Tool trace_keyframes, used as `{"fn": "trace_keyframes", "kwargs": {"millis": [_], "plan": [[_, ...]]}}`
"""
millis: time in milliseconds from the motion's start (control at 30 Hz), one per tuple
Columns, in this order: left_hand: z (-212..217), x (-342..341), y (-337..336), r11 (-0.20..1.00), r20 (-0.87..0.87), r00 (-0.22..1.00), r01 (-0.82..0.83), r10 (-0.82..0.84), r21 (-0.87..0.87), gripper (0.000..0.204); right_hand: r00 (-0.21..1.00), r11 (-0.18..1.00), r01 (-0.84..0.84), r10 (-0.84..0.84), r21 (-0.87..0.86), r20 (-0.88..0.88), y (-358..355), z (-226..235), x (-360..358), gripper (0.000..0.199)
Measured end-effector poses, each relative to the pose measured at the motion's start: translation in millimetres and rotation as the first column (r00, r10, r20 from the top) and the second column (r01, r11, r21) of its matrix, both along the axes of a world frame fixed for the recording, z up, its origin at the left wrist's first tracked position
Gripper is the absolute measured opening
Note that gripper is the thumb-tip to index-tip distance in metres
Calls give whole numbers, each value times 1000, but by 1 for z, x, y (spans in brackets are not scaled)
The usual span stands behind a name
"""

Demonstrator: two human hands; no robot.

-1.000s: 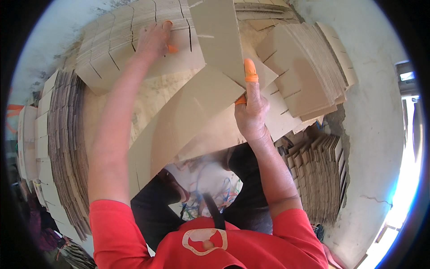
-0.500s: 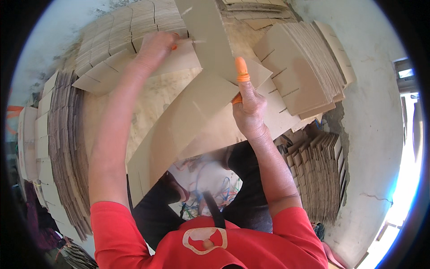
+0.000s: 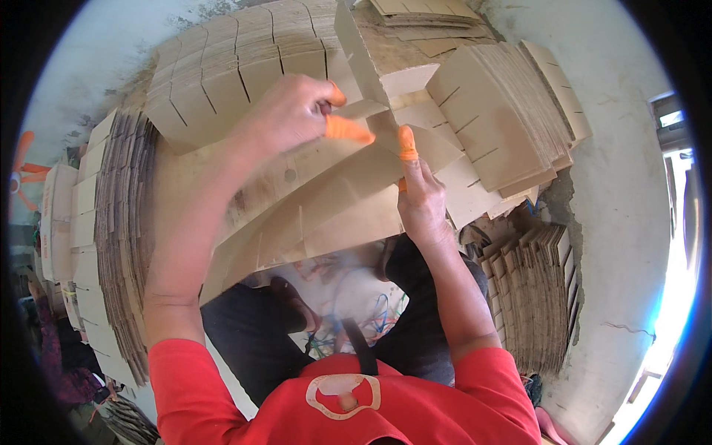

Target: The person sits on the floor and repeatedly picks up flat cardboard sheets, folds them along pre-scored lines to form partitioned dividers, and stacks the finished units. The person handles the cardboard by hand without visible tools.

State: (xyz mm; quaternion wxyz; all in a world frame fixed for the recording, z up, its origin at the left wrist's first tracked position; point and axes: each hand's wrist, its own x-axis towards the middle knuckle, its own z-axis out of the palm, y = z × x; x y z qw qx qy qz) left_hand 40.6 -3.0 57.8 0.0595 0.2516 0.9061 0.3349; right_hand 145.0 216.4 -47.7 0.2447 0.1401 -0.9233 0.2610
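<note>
My right hand [image 3: 424, 204] grips crossed cardboard strips where they meet, its orange-capped thumb on top and the other fingers mostly hidden. One long cardboard strip [image 3: 297, 211] slants from there toward my left thigh; another strip [image 3: 357, 55] stands on edge and points away from me. Just left of the crossing is my left hand [image 3: 293, 115], slightly blurred. Its two orange-capped digits are apart, with nothing visible between them. Whether the lower one touches the cardboard I cannot tell.
Slotted cardboard stacks stand at the far left [image 3: 215, 81] and right [image 3: 497, 119] of the wooden work surface [image 3: 256, 185]. More piles rise at the left [image 3: 122, 215] and lower right [image 3: 530, 297]. Coloured strings [image 3: 382, 315] lie on the floor between my legs.
My left hand has left the far piece of cardboard and come right and nearer to me, beside the crossing. The long strip has tilted, and the standing strip has turned more edge-on.
</note>
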Motion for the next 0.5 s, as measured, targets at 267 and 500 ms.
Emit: {"fn": "trace_keyframes", "kwargs": {"millis": [267, 500], "plan": [[-66, -110, -30, 859, -518, 833, -398, 193, -321, 55, 1000, 999, 3, -2, -53, 13, -2, -4, 3, 78], [-115, -147, -37, 873, -676, 733, -379, 79, -309, 44, 990, 995, -67, 58, -69, -129, 8, -12, -6, 86]]}}
